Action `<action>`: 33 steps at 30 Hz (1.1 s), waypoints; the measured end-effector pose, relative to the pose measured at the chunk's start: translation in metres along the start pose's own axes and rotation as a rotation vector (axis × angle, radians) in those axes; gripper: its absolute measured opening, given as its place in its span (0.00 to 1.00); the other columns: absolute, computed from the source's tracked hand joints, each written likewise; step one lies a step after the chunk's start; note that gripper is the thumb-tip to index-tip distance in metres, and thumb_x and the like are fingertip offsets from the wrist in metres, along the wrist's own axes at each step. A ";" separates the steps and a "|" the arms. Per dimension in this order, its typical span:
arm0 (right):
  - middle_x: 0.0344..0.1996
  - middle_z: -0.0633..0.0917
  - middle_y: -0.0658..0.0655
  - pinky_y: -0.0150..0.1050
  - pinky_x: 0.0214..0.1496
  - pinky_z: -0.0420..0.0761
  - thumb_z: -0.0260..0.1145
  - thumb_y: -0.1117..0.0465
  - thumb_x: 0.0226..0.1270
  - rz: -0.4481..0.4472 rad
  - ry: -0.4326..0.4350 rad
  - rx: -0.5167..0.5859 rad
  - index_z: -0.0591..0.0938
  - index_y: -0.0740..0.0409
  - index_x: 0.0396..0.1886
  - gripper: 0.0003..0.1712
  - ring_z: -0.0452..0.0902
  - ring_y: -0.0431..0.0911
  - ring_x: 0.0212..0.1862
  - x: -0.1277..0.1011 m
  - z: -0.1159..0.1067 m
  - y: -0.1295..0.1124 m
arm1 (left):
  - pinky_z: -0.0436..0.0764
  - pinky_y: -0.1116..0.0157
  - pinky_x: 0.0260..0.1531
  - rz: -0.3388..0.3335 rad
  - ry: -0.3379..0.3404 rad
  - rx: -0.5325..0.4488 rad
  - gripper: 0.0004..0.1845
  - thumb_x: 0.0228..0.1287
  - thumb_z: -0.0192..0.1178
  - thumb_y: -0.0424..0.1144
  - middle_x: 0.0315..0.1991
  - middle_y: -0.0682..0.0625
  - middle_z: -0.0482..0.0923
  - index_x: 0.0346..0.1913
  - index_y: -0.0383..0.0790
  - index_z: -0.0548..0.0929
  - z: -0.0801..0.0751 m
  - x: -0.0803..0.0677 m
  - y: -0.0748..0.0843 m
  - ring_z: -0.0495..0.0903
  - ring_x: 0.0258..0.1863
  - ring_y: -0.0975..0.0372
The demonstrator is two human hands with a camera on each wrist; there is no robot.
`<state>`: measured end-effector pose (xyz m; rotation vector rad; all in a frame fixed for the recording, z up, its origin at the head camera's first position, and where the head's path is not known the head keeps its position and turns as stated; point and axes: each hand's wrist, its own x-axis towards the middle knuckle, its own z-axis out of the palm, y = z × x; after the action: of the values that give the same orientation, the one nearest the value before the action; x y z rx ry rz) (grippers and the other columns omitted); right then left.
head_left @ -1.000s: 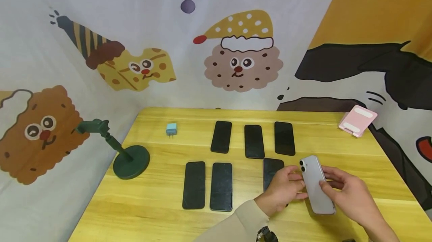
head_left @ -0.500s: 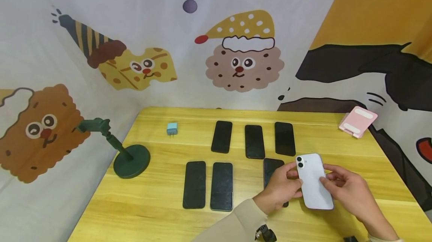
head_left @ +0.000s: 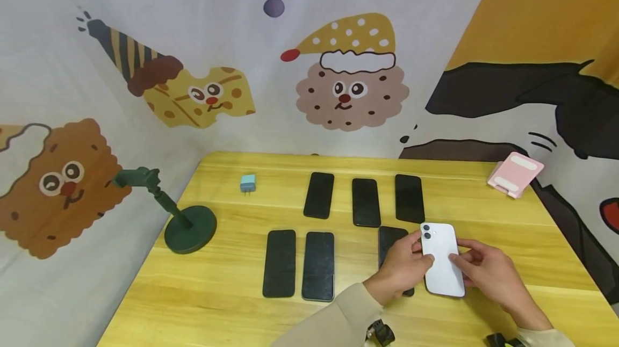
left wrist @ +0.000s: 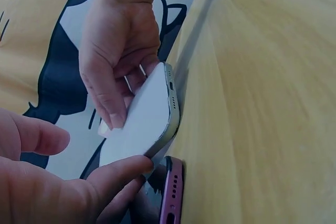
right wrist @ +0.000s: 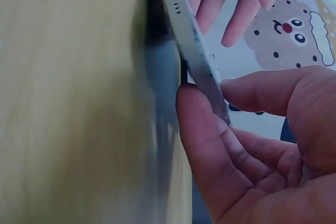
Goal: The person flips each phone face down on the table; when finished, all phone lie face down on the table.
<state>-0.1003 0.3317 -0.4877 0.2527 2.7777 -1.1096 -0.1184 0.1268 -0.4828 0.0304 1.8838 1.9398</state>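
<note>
Over a yellow wood-grain tabletop (head_left: 203, 315), I watch the right hand (head_left: 490, 272) pinch a white smartphone (head_left: 442, 277), likely stiff, slick, best held by its edges, while the left hand (head_left: 402, 266), loosely parted, touches its opposite edge.

There is one white phone (head_left: 442, 266), with six dark-screened phones (head_left: 318, 266) to its left, one charger (head_left: 248, 182) and one green stand (head_left: 192, 230) farther left, and one pink stand (head_left: 516, 175) behind it, rightward.
</note>
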 end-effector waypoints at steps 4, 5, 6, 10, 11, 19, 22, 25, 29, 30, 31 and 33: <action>0.34 0.89 0.57 0.38 0.28 0.88 0.70 0.57 0.76 0.015 -0.023 0.006 0.75 0.74 0.70 0.32 0.85 0.43 0.28 0.004 0.000 0.002 | 0.86 0.64 0.56 -0.013 -0.023 0.034 0.32 0.72 0.65 0.30 0.65 0.42 0.83 0.77 0.42 0.72 0.000 0.001 0.001 0.85 0.62 0.54; 0.35 0.89 0.58 0.38 0.28 0.88 0.69 0.58 0.76 0.017 -0.027 0.005 0.75 0.74 0.69 0.31 0.85 0.44 0.28 0.004 0.000 0.002 | 0.86 0.64 0.56 -0.018 -0.035 0.039 0.33 0.73 0.65 0.31 0.66 0.42 0.82 0.78 0.43 0.71 0.000 0.001 0.001 0.85 0.63 0.54; 0.35 0.89 0.59 0.38 0.28 0.88 0.69 0.58 0.76 0.017 -0.032 0.001 0.75 0.75 0.68 0.31 0.85 0.44 0.29 0.005 0.000 0.003 | 0.86 0.64 0.57 -0.022 -0.047 0.045 0.33 0.73 0.65 0.31 0.67 0.42 0.82 0.79 0.43 0.70 -0.001 0.001 0.001 0.84 0.64 0.55; 0.37 0.89 0.59 0.38 0.28 0.88 0.68 0.59 0.76 0.025 -0.051 -0.021 0.77 0.77 0.65 0.28 0.86 0.45 0.30 0.008 0.000 0.004 | 0.85 0.67 0.57 -0.010 -0.102 0.050 0.34 0.74 0.64 0.32 0.68 0.44 0.82 0.80 0.42 0.67 -0.001 -0.001 0.001 0.83 0.66 0.58; 0.37 0.89 0.60 0.38 0.28 0.88 0.68 0.59 0.76 0.029 -0.056 -0.023 0.77 0.77 0.64 0.28 0.86 0.45 0.31 0.008 0.000 0.004 | 0.84 0.68 0.57 -0.003 -0.114 0.057 0.35 0.74 0.64 0.32 0.68 0.45 0.82 0.80 0.42 0.67 -0.002 -0.001 0.001 0.83 0.66 0.59; 0.37 0.88 0.60 0.38 0.29 0.88 0.69 0.59 0.75 0.043 -0.096 -0.037 0.77 0.79 0.61 0.28 0.84 0.44 0.33 0.008 0.000 0.001 | 0.80 0.69 0.63 -0.033 -0.124 0.163 0.37 0.72 0.67 0.38 0.71 0.48 0.79 0.80 0.41 0.67 -0.007 -0.004 0.003 0.79 0.70 0.63; 0.37 0.87 0.60 0.38 0.28 0.88 0.69 0.60 0.74 0.042 -0.097 -0.037 0.78 0.78 0.60 0.26 0.85 0.44 0.32 0.009 -0.001 -0.001 | 0.80 0.67 0.65 -0.045 -0.126 0.185 0.37 0.71 0.68 0.40 0.72 0.47 0.78 0.80 0.41 0.67 -0.009 -0.004 0.004 0.78 0.70 0.61; 0.37 0.86 0.59 0.38 0.28 0.88 0.68 0.61 0.74 0.043 -0.094 -0.032 0.79 0.78 0.60 0.25 0.85 0.44 0.33 0.009 -0.002 -0.002 | 0.79 0.66 0.66 -0.051 -0.126 0.209 0.37 0.71 0.68 0.42 0.72 0.46 0.78 0.80 0.42 0.68 -0.011 -0.004 0.005 0.78 0.71 0.61; 0.37 0.86 0.59 0.38 0.29 0.89 0.69 0.60 0.74 0.044 -0.096 -0.031 0.79 0.78 0.60 0.25 0.85 0.44 0.33 0.009 -0.003 -0.003 | 0.80 0.67 0.65 -0.049 -0.140 0.204 0.35 0.72 0.68 0.42 0.72 0.46 0.79 0.78 0.42 0.70 -0.013 -0.004 0.004 0.79 0.70 0.60; 0.37 0.85 0.59 0.37 0.29 0.88 0.69 0.60 0.74 0.042 -0.093 -0.040 0.79 0.77 0.60 0.26 0.84 0.44 0.33 0.009 -0.003 -0.003 | 0.80 0.67 0.64 -0.046 -0.145 0.198 0.35 0.72 0.68 0.42 0.71 0.46 0.79 0.78 0.41 0.70 -0.014 -0.004 0.004 0.80 0.69 0.60; 0.36 0.85 0.58 0.37 0.28 0.88 0.69 0.60 0.74 0.033 -0.086 -0.056 0.79 0.77 0.60 0.26 0.84 0.44 0.32 0.009 -0.003 -0.003 | 0.81 0.67 0.63 -0.042 -0.149 0.194 0.34 0.72 0.67 0.42 0.70 0.46 0.80 0.78 0.41 0.71 -0.015 -0.004 0.004 0.80 0.69 0.60; 0.34 0.85 0.56 0.35 0.26 0.84 0.69 0.58 0.74 0.006 -0.061 -0.101 0.80 0.76 0.60 0.26 0.82 0.44 0.30 0.010 -0.003 -0.004 | 0.81 0.68 0.61 -0.031 -0.149 0.195 0.32 0.73 0.67 0.43 0.68 0.48 0.81 0.76 0.43 0.73 -0.019 -0.005 0.004 0.81 0.67 0.61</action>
<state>-0.1107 0.3318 -0.4844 0.2123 2.7669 -0.9561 -0.1209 0.1069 -0.4786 0.1978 1.9540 1.6783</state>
